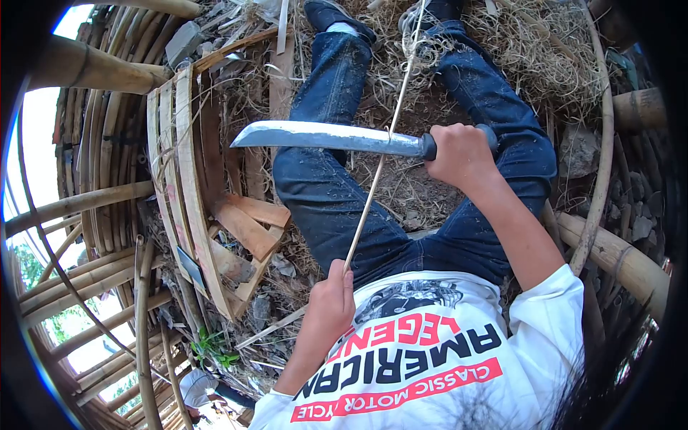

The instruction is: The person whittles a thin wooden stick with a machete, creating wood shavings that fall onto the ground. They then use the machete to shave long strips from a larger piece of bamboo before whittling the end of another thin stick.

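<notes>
My right hand [461, 158] is wrapped round the handle of a machete [326, 136], whose long blade points left across my thighs. The blade meets a thin bamboo strip [374, 188], and a small curl of shaving shows where they touch. My left hand [332, 301] grips the strip's lower end close to my shirt. From there the strip slants up between my legs, past a tangle of pale shavings [423, 54] near my foot. Its far end runs out of the top of the view.
A wooden slatted crate [188, 172] lies on its side to my left, with wood offcuts [247, 226] beside it. Bamboo poles [86, 204] form a fence at far left. Thick bamboo [609, 258] and stones [579, 152] lie on the right. Shavings [534, 54] cover the ground ahead.
</notes>
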`<state>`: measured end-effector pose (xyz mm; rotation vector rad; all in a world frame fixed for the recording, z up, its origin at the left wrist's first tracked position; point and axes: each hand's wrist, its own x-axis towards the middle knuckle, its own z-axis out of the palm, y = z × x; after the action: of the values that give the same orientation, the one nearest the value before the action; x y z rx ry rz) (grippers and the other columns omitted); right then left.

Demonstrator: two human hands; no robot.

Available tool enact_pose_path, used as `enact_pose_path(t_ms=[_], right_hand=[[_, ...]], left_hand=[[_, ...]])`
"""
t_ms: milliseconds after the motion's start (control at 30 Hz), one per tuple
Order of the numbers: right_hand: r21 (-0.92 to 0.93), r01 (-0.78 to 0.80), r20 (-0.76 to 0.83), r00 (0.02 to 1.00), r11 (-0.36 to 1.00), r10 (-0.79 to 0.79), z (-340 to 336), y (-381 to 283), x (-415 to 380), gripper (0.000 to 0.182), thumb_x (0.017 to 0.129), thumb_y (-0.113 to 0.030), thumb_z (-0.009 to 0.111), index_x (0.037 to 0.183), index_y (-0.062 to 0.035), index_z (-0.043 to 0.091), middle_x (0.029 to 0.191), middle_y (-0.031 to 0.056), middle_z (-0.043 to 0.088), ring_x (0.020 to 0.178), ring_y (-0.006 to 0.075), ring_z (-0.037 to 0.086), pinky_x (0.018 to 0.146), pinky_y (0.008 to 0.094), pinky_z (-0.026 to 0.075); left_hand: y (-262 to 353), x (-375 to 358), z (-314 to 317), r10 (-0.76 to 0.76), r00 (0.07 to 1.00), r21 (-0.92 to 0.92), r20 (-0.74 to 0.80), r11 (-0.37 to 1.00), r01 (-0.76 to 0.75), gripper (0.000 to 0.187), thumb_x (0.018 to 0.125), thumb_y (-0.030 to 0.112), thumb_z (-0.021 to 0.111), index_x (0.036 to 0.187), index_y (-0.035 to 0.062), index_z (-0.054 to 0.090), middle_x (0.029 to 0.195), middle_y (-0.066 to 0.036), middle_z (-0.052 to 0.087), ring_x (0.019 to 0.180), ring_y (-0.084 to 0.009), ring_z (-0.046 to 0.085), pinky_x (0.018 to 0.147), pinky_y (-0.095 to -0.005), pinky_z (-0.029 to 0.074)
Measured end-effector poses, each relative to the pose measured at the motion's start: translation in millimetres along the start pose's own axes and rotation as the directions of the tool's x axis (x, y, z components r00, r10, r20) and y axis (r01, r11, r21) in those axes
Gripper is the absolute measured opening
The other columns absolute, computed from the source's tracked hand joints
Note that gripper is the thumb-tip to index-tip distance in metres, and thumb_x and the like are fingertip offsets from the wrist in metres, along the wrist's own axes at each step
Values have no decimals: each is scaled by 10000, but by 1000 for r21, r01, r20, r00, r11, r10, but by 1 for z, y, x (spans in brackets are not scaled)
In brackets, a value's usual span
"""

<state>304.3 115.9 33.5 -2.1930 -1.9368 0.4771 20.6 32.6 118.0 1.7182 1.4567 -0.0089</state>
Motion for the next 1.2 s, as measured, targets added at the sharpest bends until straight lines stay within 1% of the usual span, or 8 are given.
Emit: enact_pose_path(t_ms=[400,567,800,867,967,1100,1167,1200], right_hand=[[-37,-349,-48,936,936,348,-6,80,39,250,737,-265,718,868,-53,710,871,202,703,863,367,689,798,451,554],[40,-321,-72,944,946,323,-1,70,40,250,742,-265,711,852,-41,698,848,215,696,858,379,683,799,460,550],[306,-276,-7,956,911,292,23,30,-3,230,740,-266,693,789,-41,681,767,207,686,775,385,684,751,464,554],[353,-225,42,973,908,225,23,14,-21,222,724,-260,699,780,-46,677,755,197,685,752,375,686,738,461,555],[351,-88,40,996,932,79,21,-6,-39,218,695,-260,710,771,-59,674,726,185,679,729,362,688,710,455,554],[229,19,26,999,973,-26,26,-10,-36,225,663,-265,722,766,-71,676,712,166,677,704,330,693,682,431,553],[185,16,29,999,983,-22,20,-7,-27,224,662,-261,722,774,-71,681,720,166,680,706,328,694,683,429,554],[140,12,39,999,990,-18,16,-4,-21,223,660,-257,721,781,-72,686,727,166,682,708,327,696,684,427,555]], left_hand=[[-12,-11,2,16,1000,15,-4,1000,-16,111,1004,127,436,971,21,448,628,-224,515,594,-447,547,523,-467,391],[-15,-10,2,-7,1000,2,-19,1000,7,119,994,131,459,942,27,434,628,-269,535,625,-483,559,518,-534,388],[-12,-1,-4,-9,999,-109,35,994,13,128,1001,142,443,978,17,462,685,-239,559,673,-466,575,564,-471,424],[-12,1,0,-26,999,-161,47,986,33,149,1001,143,428,967,18,503,635,-109,479,553,-202,465,547,-348,379],[-10,3,1,-60,995,-163,79,984,73,154,1004,152,427,967,22,502,634,-100,478,553,-184,455,546,-343,381],[-12,1,2,-103,992,-160,72,981,113,160,1009,159,427,969,21,498,633,-123,485,548,-232,481,548,-360,386],[-15,-1,5,-42,999,-5,-33,999,42,155,1010,163,431,964,22,478,639,-189,506,572,-365,534,548,-428,398],[-16,-3,6,-38,999,-3,-37,999,38,155,1010,163,431,964,22,478,639,-189,506,572,-365,534,548,-428,398]])
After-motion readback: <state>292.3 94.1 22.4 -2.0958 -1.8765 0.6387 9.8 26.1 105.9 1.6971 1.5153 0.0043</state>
